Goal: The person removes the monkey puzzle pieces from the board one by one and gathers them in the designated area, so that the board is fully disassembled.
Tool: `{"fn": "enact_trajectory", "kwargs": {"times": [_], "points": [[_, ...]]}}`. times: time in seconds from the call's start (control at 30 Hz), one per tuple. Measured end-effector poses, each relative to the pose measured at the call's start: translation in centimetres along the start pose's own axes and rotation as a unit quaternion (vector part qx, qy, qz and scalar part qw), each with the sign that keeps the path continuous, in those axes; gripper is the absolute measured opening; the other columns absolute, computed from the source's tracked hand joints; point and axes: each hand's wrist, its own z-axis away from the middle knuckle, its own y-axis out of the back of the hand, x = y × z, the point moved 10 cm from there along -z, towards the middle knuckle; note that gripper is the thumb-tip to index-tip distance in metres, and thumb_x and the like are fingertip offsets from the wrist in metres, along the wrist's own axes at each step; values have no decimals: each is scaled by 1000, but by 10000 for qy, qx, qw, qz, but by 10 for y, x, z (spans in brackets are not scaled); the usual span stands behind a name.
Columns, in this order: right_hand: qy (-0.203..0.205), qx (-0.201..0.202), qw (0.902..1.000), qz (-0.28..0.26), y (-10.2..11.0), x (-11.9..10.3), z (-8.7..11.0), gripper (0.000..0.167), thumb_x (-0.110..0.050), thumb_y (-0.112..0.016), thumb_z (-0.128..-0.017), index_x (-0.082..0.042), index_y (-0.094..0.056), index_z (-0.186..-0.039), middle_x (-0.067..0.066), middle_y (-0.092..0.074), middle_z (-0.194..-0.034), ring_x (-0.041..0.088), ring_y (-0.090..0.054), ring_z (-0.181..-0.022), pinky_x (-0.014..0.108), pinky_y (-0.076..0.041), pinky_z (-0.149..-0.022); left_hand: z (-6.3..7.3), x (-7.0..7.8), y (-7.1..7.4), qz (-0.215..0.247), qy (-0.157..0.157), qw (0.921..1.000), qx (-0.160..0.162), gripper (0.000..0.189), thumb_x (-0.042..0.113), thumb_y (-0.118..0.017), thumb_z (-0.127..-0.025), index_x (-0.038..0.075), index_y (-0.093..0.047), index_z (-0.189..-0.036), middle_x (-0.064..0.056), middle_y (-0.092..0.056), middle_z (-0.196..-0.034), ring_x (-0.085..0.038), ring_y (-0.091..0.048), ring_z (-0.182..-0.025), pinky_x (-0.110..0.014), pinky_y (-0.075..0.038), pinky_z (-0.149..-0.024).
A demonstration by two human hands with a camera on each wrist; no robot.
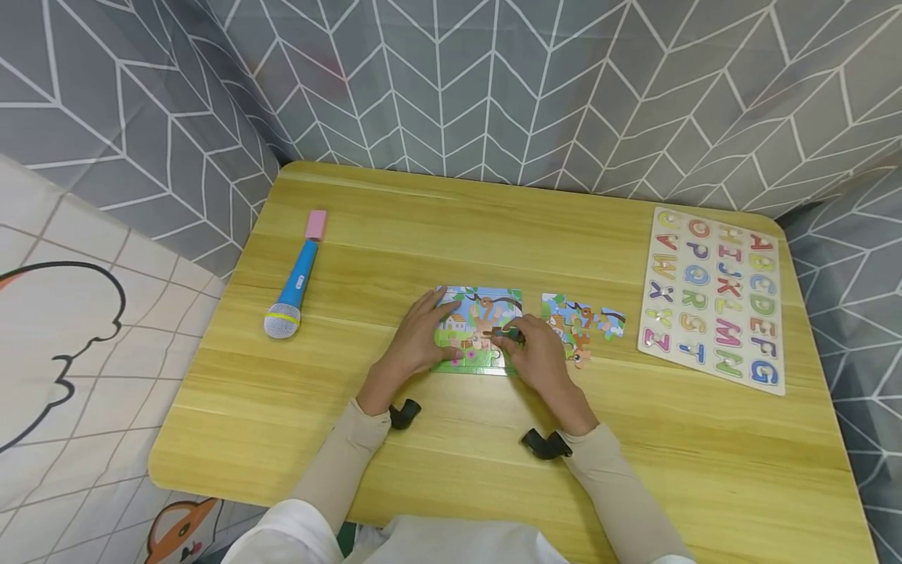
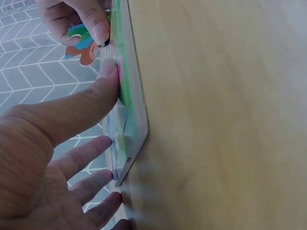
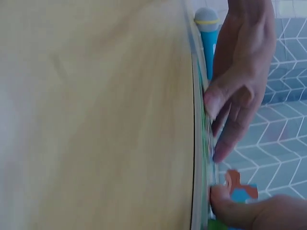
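A jigsaw puzzle board (image 1: 496, 294) with a green border lies flat before me, its picture showing a house, a branch and animals. My left hand (image 1: 414, 338) rests on its left side, thumb pressing near the lower edge and the other fingers spread over the far left corner. My right hand (image 1: 539, 351) is over the board's right part and pinches a jigsaw piece (image 2: 85, 48) between thumb and fingers. Blue, green and brown show on that piece, tilted up from the board in the left wrist view. Several loose jigsaw pieces (image 1: 583, 316) lie just right of the board.
On the wooden table (image 1: 465, 470), a blue toy microphone (image 1: 294, 287) and a pink block (image 1: 316, 225) lie at the left. An alphabet board (image 1: 678, 300) with coloured letters lies at the right. Black wrist mounts (image 1: 546, 445) sit at both wrists. Patterned curtains (image 1: 451, 94) hang behind.
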Motion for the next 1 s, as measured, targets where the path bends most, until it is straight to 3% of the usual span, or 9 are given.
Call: {"fn": "enact_trajectory", "kwargs": {"times": [0.17, 0.43, 0.67, 1.0], "points": [[184, -386, 9989, -181, -3, -1, -3, 20, -22, -76, -89, -4, -75, -99, 8, -66, -80, 15, -54, -66, 27, -43, -58, 0, 0, -1, -179, -149, 9997, -118, 87, 28, -86, -79, 15, -43, -153, -8, -16, -170, -34, -11, -159, -56, -13, -129], [-30, -741, 9963, -431, -6, 1, -3, 21, -19, -73, -93, -4, -74, -107, 7, -65, -75, 10, -51, -55, 25, -40, -51, 2, 3, -4, -330, -368, 9987, -142, 82, 42, -77, -87, 14, -40, -154, -12, -14, -170, -38, -9, -158, -56, -9, -129], [161, -693, 9971, -253, -5, -3, -3, 23, -22, -74, -91, -3, -75, -104, 7, -64, -74, 11, -49, -56, 23, -39, -50, 3, 8, -11, -589, -277, 9979, 25, 90, 53, -74, -86, 15, -36, -157, -17, -10, -170, -41, -4, -158, -63, -6, -127], [443, -360, 9982, -162, -6, -8, -2, 24, -24, -78, -87, -6, -75, -103, 4, -60, -68, 9, -45, -56, 22, -36, -50, 2, 13, -13, -828, -105, 9965, -31, 95, 50, -79, -82, 17, -33, -158, -17, -7, -170, -41, -2, -158, -65, -6, -126]]}}
